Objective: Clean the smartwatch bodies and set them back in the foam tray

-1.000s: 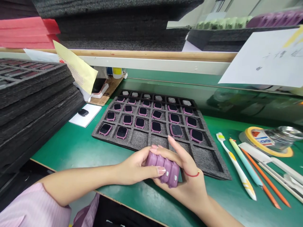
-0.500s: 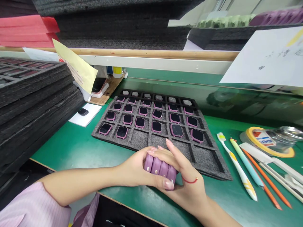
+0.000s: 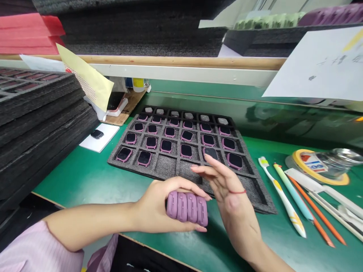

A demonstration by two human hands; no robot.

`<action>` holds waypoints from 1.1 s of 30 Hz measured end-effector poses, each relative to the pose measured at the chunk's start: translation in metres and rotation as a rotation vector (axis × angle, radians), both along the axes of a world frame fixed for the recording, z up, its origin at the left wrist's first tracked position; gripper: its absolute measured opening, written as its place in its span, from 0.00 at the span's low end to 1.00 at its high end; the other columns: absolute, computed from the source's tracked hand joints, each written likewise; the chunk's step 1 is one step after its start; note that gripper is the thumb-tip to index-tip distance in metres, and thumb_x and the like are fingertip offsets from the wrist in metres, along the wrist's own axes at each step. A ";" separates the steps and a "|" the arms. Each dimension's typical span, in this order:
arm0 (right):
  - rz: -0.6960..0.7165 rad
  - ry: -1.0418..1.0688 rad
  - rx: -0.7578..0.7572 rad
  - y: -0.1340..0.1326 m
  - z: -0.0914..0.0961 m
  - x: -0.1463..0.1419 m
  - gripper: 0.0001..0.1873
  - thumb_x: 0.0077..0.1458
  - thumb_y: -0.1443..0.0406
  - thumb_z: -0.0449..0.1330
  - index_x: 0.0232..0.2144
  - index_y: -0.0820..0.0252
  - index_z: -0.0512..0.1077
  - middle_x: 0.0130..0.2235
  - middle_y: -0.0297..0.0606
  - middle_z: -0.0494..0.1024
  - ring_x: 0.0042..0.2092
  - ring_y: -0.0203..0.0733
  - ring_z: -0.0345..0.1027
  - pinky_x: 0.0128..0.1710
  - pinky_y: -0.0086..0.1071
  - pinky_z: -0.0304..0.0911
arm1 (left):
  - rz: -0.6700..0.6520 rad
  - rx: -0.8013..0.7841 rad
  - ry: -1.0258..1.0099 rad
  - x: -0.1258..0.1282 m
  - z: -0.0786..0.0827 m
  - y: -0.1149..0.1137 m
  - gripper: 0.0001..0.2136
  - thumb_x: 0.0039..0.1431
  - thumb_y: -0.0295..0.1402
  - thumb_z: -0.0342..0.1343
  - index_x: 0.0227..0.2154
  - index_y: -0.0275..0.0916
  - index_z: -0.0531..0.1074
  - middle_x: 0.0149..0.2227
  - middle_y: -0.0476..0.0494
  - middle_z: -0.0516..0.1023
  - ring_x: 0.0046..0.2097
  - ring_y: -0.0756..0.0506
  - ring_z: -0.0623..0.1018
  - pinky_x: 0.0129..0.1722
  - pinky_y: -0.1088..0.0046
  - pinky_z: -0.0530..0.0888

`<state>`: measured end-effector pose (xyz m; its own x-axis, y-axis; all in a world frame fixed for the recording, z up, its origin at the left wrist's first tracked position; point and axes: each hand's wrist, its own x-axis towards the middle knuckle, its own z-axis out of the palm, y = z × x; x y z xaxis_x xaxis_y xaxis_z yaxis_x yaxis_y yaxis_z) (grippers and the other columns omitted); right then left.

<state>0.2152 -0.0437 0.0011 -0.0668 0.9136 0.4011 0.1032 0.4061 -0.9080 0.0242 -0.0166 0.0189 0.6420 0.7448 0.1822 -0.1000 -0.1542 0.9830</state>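
The left hand (image 3: pixel 154 206) is curled round four purple watch cases (image 3: pixel 187 207), packed side by side between its thumb below and fingers above, above the worktop (image 3: pixel 102 185). Just right of the cases, the right hand (image 3: pixel 229 192) is loosely open, holding nothing, its fingertips over the foam tray (image 3: pixel 166 165).

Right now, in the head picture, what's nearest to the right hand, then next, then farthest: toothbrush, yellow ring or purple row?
1. Purple row: left of the right hand, in the left hand.
2. Toothbrush: on the right.
3. Yellow ring: farther right.
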 end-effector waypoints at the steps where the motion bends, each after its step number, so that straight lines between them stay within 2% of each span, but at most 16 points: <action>1: -0.003 0.036 -0.053 0.002 -0.002 -0.001 0.29 0.67 0.46 0.47 0.64 0.47 0.63 0.52 0.40 0.78 0.57 0.46 0.71 0.62 0.44 0.64 | -0.004 0.036 0.006 0.000 0.000 0.000 0.22 0.50 0.31 0.71 0.48 0.39 0.73 0.50 0.38 0.81 0.49 0.41 0.82 0.51 0.66 0.77; 4: 0.028 0.105 -0.170 0.005 -0.007 -0.004 0.27 0.67 0.46 0.47 0.61 0.47 0.67 0.48 0.40 0.80 0.52 0.44 0.75 0.55 0.39 0.70 | -0.006 0.145 0.024 -0.001 0.001 0.001 0.20 0.53 0.32 0.69 0.48 0.39 0.74 0.50 0.39 0.82 0.52 0.42 0.82 0.55 0.67 0.75; 8: 0.121 0.155 -0.277 0.005 -0.006 -0.006 0.28 0.66 0.44 0.49 0.60 0.48 0.67 0.48 0.41 0.80 0.49 0.45 0.77 0.51 0.38 0.73 | -0.012 0.216 0.023 -0.001 0.001 0.001 0.19 0.55 0.33 0.68 0.48 0.40 0.73 0.52 0.41 0.81 0.56 0.43 0.79 0.57 0.69 0.73; 12: 0.228 0.075 -0.382 0.002 -0.001 -0.005 0.34 0.63 0.40 0.48 0.61 0.49 0.65 0.46 0.41 0.82 0.46 0.48 0.79 0.51 0.42 0.73 | -0.007 0.227 0.060 -0.002 -0.001 0.001 0.18 0.56 0.35 0.67 0.49 0.41 0.73 0.53 0.42 0.80 0.55 0.42 0.79 0.54 0.70 0.75; 15: 0.278 0.070 -0.420 0.000 0.000 -0.005 0.37 0.60 0.37 0.49 0.62 0.51 0.64 0.48 0.43 0.81 0.50 0.51 0.78 0.51 0.45 0.73 | 0.025 0.256 0.107 -0.002 -0.002 0.001 0.19 0.55 0.37 0.67 0.49 0.42 0.74 0.51 0.43 0.82 0.52 0.42 0.81 0.53 0.70 0.74; 18: 0.309 0.129 -0.420 -0.001 -0.004 -0.007 0.39 0.56 0.39 0.58 0.62 0.50 0.64 0.51 0.44 0.80 0.49 0.52 0.79 0.48 0.43 0.76 | 0.038 0.252 0.130 0.000 -0.003 0.001 0.18 0.56 0.39 0.67 0.48 0.42 0.74 0.50 0.43 0.82 0.52 0.42 0.81 0.55 0.69 0.73; 21: 0.340 0.205 -0.428 -0.003 -0.007 -0.010 0.40 0.53 0.44 0.65 0.63 0.47 0.62 0.48 0.41 0.82 0.45 0.49 0.81 0.41 0.38 0.78 | 0.025 0.241 0.113 0.002 -0.004 0.001 0.17 0.57 0.38 0.67 0.48 0.41 0.75 0.50 0.42 0.82 0.53 0.42 0.80 0.56 0.68 0.73; 24: 0.323 0.247 -0.435 -0.002 -0.009 -0.013 0.43 0.49 0.47 0.70 0.63 0.48 0.61 0.45 0.39 0.83 0.44 0.49 0.81 0.42 0.39 0.79 | 0.008 0.251 0.087 0.003 -0.005 0.002 0.15 0.59 0.36 0.65 0.48 0.40 0.74 0.51 0.42 0.81 0.54 0.43 0.80 0.57 0.68 0.72; 30: 0.199 0.173 -0.379 -0.001 -0.006 -0.019 0.46 0.41 0.52 0.76 0.61 0.51 0.65 0.48 0.41 0.83 0.46 0.50 0.81 0.44 0.39 0.79 | -0.015 0.286 0.044 0.005 -0.012 0.003 0.14 0.63 0.36 0.59 0.51 0.40 0.73 0.52 0.40 0.79 0.56 0.41 0.77 0.59 0.65 0.69; 32: 0.134 0.117 -0.332 -0.003 -0.004 -0.019 0.47 0.43 0.55 0.75 0.63 0.52 0.62 0.47 0.42 0.83 0.45 0.50 0.81 0.43 0.39 0.79 | 0.018 0.315 0.037 0.005 -0.014 0.002 0.19 0.62 0.33 0.60 0.55 0.41 0.70 0.55 0.38 0.76 0.60 0.40 0.73 0.62 0.62 0.66; 33: 0.097 0.067 -0.296 -0.005 -0.003 -0.019 0.49 0.44 0.57 0.75 0.65 0.52 0.59 0.46 0.42 0.83 0.45 0.50 0.81 0.44 0.40 0.79 | 0.048 0.306 0.040 0.005 -0.014 0.001 0.25 0.58 0.33 0.63 0.58 0.42 0.67 0.58 0.36 0.72 0.63 0.38 0.69 0.64 0.60 0.64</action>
